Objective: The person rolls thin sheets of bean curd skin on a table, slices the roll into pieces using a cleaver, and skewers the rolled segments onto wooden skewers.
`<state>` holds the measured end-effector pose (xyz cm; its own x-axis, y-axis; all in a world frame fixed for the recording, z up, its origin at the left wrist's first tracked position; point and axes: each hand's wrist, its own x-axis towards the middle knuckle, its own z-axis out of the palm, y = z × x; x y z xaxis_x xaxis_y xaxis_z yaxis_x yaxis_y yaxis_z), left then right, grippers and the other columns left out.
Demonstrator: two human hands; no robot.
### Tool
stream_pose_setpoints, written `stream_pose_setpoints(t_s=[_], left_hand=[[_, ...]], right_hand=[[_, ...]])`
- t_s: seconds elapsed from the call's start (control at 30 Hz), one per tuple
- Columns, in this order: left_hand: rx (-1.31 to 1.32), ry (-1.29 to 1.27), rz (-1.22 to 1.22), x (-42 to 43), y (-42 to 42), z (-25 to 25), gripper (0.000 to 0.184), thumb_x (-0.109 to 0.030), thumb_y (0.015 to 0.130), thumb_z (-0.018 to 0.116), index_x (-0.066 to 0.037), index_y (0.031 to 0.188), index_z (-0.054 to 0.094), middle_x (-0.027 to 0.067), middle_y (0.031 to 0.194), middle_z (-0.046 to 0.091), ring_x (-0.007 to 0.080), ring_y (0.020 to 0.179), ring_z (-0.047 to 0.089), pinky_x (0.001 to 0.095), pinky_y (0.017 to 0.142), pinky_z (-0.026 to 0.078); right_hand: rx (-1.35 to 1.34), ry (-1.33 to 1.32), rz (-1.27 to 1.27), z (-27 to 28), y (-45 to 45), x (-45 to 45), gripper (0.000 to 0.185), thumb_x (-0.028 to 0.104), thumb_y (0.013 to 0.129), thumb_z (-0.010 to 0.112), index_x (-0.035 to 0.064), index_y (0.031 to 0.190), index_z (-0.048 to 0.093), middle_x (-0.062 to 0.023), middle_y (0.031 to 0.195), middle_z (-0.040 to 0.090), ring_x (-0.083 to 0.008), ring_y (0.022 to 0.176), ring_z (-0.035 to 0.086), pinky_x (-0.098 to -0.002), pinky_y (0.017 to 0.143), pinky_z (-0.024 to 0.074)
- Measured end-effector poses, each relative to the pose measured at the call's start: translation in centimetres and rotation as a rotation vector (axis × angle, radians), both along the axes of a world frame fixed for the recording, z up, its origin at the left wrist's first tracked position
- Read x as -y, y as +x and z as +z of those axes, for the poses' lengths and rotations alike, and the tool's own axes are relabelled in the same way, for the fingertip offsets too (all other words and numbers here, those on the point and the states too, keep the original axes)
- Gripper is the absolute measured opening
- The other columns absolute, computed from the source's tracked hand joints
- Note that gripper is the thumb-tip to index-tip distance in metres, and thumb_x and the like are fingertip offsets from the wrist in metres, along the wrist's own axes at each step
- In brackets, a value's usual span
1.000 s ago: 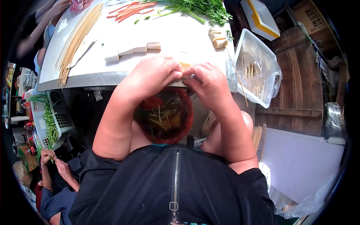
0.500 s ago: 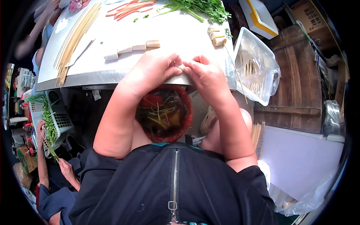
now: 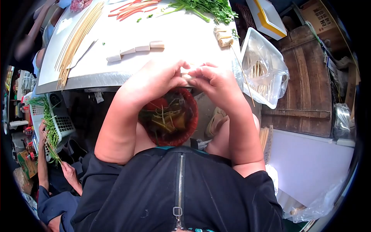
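at the front edge of the counter (image 3: 185, 34), right of its middle, a small pale piece (image 3: 187, 76) is being held, partly screened by fingers. on one side it is being pinched by the thumb and fingertips of the left hand (image 3: 164, 73); on the other it is being gripped by the curled fingers and thumb of the right hand (image 3: 211, 78). a light weight is being suggested by its size, and a soft, bendable, perhaps slightly damp feel is being guessed at; under a hard squeeze, tearing is probably being risked. the safest hold is likely being offered at the two ends, with only light pressure being applied. towards the right edge, skewered rolls (image 3: 223, 36) are being carried on a stick jutting past that edge.
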<state>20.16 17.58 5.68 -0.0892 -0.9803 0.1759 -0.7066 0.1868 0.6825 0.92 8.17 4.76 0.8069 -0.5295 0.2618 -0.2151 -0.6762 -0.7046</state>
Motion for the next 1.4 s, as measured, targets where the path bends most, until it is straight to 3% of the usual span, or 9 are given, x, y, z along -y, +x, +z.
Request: stream_pose_setpoints(t_s=[0.17,0.37,0.5,0.6,0.77,0.83,1.0,1.1,1.4], left_hand=[[-0.069,0.078,0.056,0.1,-0.5,0.2,0.025,-0.015,0.08,0.073,0.0,0.095,0.06,0.0188,0.078,0.062,0.0362,0.074,0.062,0.0402,0.067,0.049],[0.031,-0.104,0.081,0.5,-0.4,-1.2,0.021,-0.019,0.086,0.068,-0.001,0.092,0.061,0.0189,0.081,0.063,0.0383,0.077,0.062,0.0415,0.069,0.049],[0.096,-0.112,0.055,0.8,-0.3,-1.3,0.02,-0.021,0.089,0.066,-0.002,0.093,0.063,0.0189,0.085,0.063,0.0389,0.082,0.061,0.0432,0.072,0.049],[0.11,-0.106,0.042,0.8,-0.2,-1.4,0.02,-0.021,0.089,0.066,-0.002,0.093,0.064,0.0187,0.086,0.062,0.0388,0.083,0.061,0.0436,0.074,0.049],[0.133,-0.114,0.006,0.4,-0.3,-0.4,0.019,-0.02,0.088,0.066,-0.001,0.093,0.064,0.018,0.086,0.062,0.0384,0.084,0.061,0.0434,0.074,0.049],[0.102,0.006,-0.031,0.3,-0.4,-0.3,0.018,-0.019,0.088,0.065,-0.002,0.092,0.065,0.0179,0.086,0.062,0.0378,0.084,0.061,0.0433,0.074,0.049],[-0.037,-0.1,0.037,0.2,-0.1,-0.4,0.026,-0.011,0.078,0.074,-0.002,0.1,0.063,0.0138,0.082,0.059,0.0298,0.08,0.062,0.0379,0.069,0.049],[-0.146,0.017,0.084,0.0,-0.4,0.4,0.027,-0.013,0.078,0.073,-0.004,0.1,0.061,0.0156,0.092,0.061,0.0349,0.087,0.062,0.0415,0.078,0.05],[0.048,-0.147,0.151,1.4,-0.7,-1.8,0.021,-0.016,0.086,0.068,-0.001,0.099,0.06,0.0176,0.088,0.06,0.0374,0.082,0.06,0.0436,0.074,0.049]], right_hand=[[0.036,-0.058,-0.013,-0.4,0.3,0.2,0.017,0.012,0.081,0.072,0.0018,0.095,0.072,-0.0153,0.084,0.065,-0.0326,0.076,0.066,-0.0401,0.069,0.0521],[-0.079,-0.104,-0.142,0.2,-0.8,-0.2,0.02,0.016,0.083,0.071,0.0035,0.099,0.071,-0.0134,0.084,0.064,-0.0329,0.079,0.064,-0.0421,0.068,0.0517],[-0.284,-0.331,-0.189,-0.1,-0.5,-1.7,0.015,0.018,0.087,0.064,0.0059,0.095,0.07,-0.012,0.086,0.063,-0.0325,0.079,0.064,-0.0431,0.07,0.0527],[-0.233,-0.464,-0.175,-0.2,-0.6,-1.6,0.02,0.016,0.086,0.068,0.006,0.103,0.071,-0.0132,0.085,0.063,-0.033,0.076,0.063,-0.0405,0.067,0.0511],[0.086,0.183,-0.036,0.8,-1.0,0.5,0.024,0.007,0.075,0.076,0.0054,0.097,0.067,-0.011,0.093,0.063,-0.0299,0.082,0.062,-0.0402,0.068,0.0505],[-0.013,-0.049,0.072,0.6,-0.3,0.2,0.022,0.006,0.073,0.076,0.0056,0.091,0.065,-0.0102,0.094,0.062,-0.0305,0.082,0.061,-0.0403,0.071,0.0497],[0.01,-0.094,0.049,-0.4,0.2,0.8,0.017,0.011,0.078,0.074,0.0044,0.091,0.065,-0.0123,0.088,0.062,-0.0316,0.088,0.06,-0.0404,0.075,0.0485],[0.063,-0.144,-0.002,-0.9,0.6,0.9,0.019,0.013,0.081,0.073,0.0035,0.096,0.067,-0.0134,0.09,0.063,-0.0322,0.088,0.06,-0.0407,0.075,0.0487],[0.171,-0.158,-0.082,-1.5,1.0,1.2,0.027,0.003,0.075,0.076,0.0038,0.101,0.067,-0.0114,0.097,0.063,-0.032,0.09,0.06,-0.0381,0.078,0.0502]])
